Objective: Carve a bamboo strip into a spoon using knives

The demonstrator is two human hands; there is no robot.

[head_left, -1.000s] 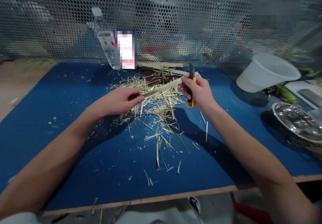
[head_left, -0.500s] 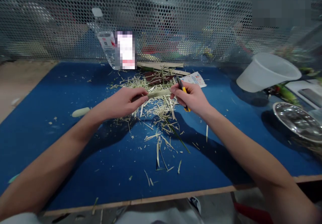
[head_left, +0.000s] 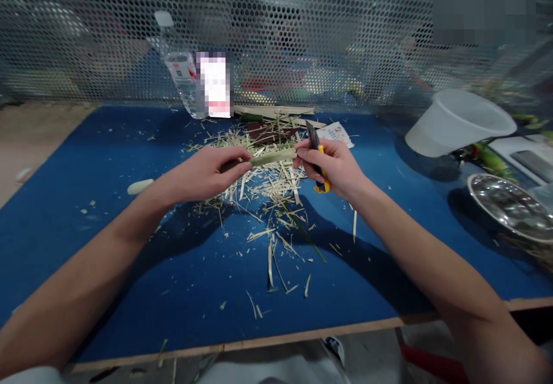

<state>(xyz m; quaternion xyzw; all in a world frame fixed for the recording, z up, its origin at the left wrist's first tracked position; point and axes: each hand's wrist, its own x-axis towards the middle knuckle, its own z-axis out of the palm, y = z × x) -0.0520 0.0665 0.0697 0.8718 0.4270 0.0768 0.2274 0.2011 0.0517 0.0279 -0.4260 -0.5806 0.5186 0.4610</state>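
The left hand [head_left: 203,172] pinches one end of a pale strip [head_left: 275,157], thumb and fingertips pressed together on it. The strip is flat, slender and straw-coloured. It is held level above the blue surface [head_left: 108,200], over a heap of shavings [head_left: 268,185]. Its other end, at 3 o'clock, touches the thumb of the right hand [head_left: 339,168], which is closed around a yellow-handled utility knife [head_left: 318,159], dark blade pointing to 12 o'clock.

At 10 o'clock from the strip a clear plastic bottle [head_left: 181,79] stands upright, capped, contents unclear. Far out at 3 o'clock a white tub [head_left: 458,124] lies tilted, its inside hidden. At 5 o'clock from the tub sits a shiny metal bowl [head_left: 510,206]; its contents cannot be made out.
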